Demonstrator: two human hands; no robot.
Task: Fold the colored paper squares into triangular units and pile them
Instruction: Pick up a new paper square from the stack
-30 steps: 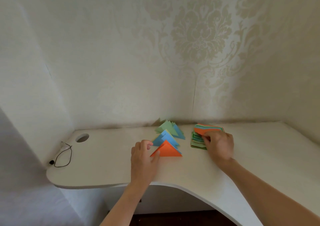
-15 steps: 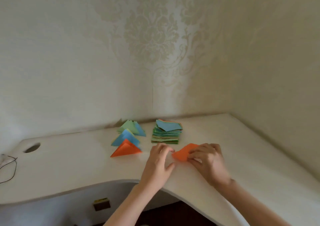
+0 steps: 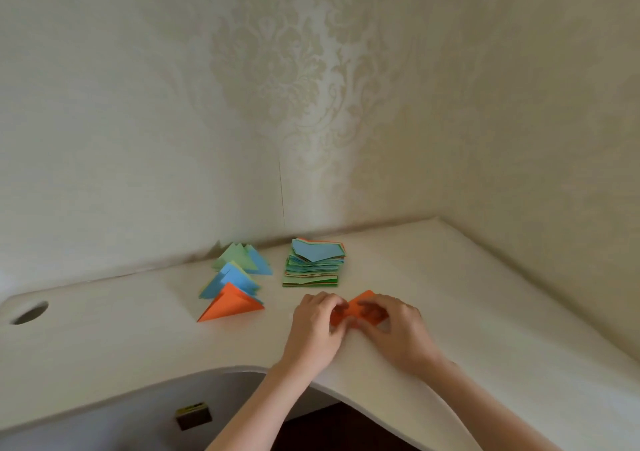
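An orange paper square [image 3: 358, 308] lies on the white desk [image 3: 485, 312] between my hands, partly bent. My left hand [image 3: 317, 329] pinches its left side and my right hand [image 3: 394, 326] pinches its right side; fingers cover much of the sheet. Behind them stands a stack of flat paper squares [image 3: 313, 267] with a blue sheet on top. To the left is the pile of folded triangles: an orange one [image 3: 230, 307] in front, blue ones [image 3: 225, 282] behind it, then green and blue ones [image 3: 242, 256] by the wall.
The desk sits in a corner of patterned wallpaper walls. A round cable hole [image 3: 30, 312] is at the far left. The desk's curved front edge [image 3: 242, 369] runs just under my wrists. A small dark block [image 3: 193, 415] is below the desk.
My right hand took the orange sheet off the stack and brought it down to the desk front. My left hand left the orange triangle and joined it. The camera turned right.
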